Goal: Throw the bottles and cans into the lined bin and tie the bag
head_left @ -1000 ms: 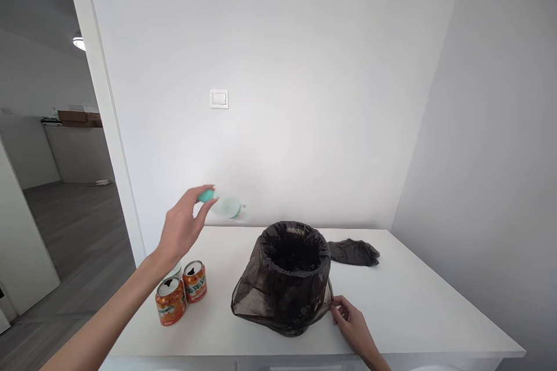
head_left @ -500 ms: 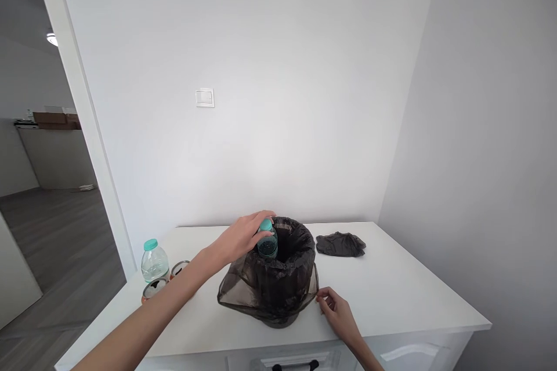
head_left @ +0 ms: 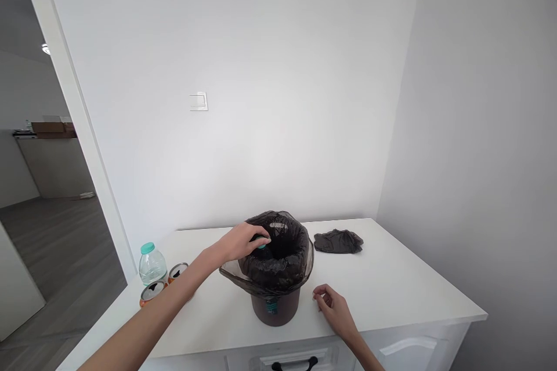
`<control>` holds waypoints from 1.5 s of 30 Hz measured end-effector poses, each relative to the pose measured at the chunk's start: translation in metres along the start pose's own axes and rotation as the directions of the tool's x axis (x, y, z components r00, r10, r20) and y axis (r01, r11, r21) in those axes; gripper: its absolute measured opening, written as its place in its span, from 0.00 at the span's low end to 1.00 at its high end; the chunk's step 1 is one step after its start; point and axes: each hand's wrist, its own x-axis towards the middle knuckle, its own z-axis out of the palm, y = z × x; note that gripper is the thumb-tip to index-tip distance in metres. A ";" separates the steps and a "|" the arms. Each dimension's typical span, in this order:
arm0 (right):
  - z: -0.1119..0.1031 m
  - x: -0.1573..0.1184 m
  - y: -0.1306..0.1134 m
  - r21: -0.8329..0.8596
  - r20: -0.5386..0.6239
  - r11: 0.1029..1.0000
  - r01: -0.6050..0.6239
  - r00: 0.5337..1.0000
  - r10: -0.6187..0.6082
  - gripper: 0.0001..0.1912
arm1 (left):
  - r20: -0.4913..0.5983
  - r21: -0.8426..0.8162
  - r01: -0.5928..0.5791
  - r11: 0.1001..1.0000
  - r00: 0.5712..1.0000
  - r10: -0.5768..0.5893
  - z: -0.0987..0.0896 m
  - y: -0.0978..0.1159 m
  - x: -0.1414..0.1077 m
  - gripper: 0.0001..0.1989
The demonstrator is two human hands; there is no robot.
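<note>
A dark trash bin (head_left: 275, 313) stands upright on the white cabinet top, lined with a black plastic bag (head_left: 278, 277) whose loose edge flares around the rim. My left hand (head_left: 250, 242) reaches over the left side of the rim, fingers closed on a plastic bottle (head_left: 261, 246). Only the bottle's teal cap shows; the rest is down inside the lined opening. Right of the bin, just off the bag's edge, my right hand (head_left: 331, 308) rests near the surface with curled fingers and nothing visible in them.
On the left stand a clear bottle with a teal cap (head_left: 152, 266) and two opened cans (head_left: 153, 290), (head_left: 177, 271), partly behind my left forearm. A crumpled black plastic bag (head_left: 338, 242) lies at the back right. Walls rise behind and to the right of the cabinet top (head_left: 391, 290).
My left hand has lowered the bottle deeper into the bin. The bag's hanging edge has risen, baring the bin's lower wall. My right hand has come off the bag's edge.
</note>
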 end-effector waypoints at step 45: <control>0.003 -0.003 0.004 -0.051 -0.040 0.999 -0.008 0.999 0.006 0.16 | -0.429 0.216 0.752 0.623 0.646 -0.631 -0.034 -0.170 -0.192 0.31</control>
